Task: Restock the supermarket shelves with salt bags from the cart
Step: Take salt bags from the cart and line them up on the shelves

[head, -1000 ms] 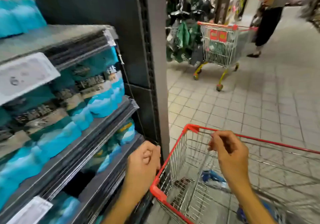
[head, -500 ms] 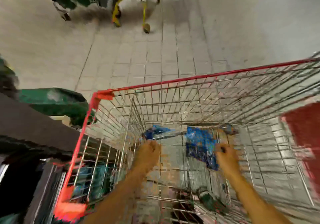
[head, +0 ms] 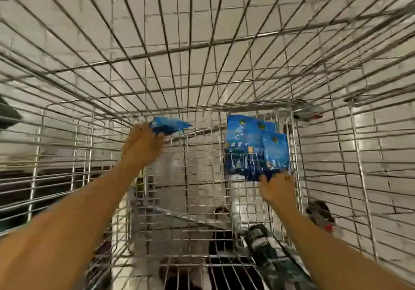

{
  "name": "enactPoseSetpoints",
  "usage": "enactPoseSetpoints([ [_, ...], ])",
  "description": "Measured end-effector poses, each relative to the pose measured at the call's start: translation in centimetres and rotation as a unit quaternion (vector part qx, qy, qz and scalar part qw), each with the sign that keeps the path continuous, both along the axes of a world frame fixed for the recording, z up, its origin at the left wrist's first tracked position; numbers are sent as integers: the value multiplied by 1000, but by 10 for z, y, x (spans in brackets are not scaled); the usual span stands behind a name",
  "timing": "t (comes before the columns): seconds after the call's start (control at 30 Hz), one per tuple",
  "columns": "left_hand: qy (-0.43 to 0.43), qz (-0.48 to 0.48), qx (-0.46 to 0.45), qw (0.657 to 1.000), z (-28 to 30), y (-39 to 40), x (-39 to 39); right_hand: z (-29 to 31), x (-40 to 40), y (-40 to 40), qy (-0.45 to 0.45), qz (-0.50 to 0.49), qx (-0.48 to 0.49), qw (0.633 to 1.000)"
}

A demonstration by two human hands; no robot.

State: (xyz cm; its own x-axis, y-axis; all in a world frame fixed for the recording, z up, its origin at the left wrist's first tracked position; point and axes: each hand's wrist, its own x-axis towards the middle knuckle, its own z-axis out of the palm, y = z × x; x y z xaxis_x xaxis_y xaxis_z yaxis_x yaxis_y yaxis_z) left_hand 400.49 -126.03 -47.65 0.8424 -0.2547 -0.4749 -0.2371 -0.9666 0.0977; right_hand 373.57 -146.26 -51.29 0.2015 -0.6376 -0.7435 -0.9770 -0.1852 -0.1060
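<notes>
Both my arms reach deep into the wire cart (head: 202, 81). My left hand (head: 142, 148) grips a blue salt bag (head: 169, 125) by its near end, the bag seen edge-on above the cart floor. My right hand (head: 277, 187) pinches the bottom edge of two overlapping blue salt bags (head: 254, 148), which lie flat with their printed faces up near the cart's far right corner. The picture is blurred.
The cart's wire walls close in on every side, with pale floor tiles showing through the mesh. A cart wheel (head: 320, 215) sits low on the right. Dark shelving (head: 13, 177) lies beyond the left wall.
My view has dropped from the shelf and aisle down into the cart. Both hands left the cart rim, reached to the bottom and took hold of blue salt bags.
</notes>
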Motion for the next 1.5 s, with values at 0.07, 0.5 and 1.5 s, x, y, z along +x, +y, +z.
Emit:
enactPoseSetpoints([
  [0.07, -15, -7, 12, 1000, -27, 3, 13, -16, 1, -4, -2, -13, 4, 1000],
  [0.5, 41, 73, -7, 996, -80, 24, -25, -48, -20, -9, 9, -78, -71, 994],
  [1.5, 363, 445, -471, 670, 238, 28, -106, 250, -14, 28, -340, -525, 414, 661],
])
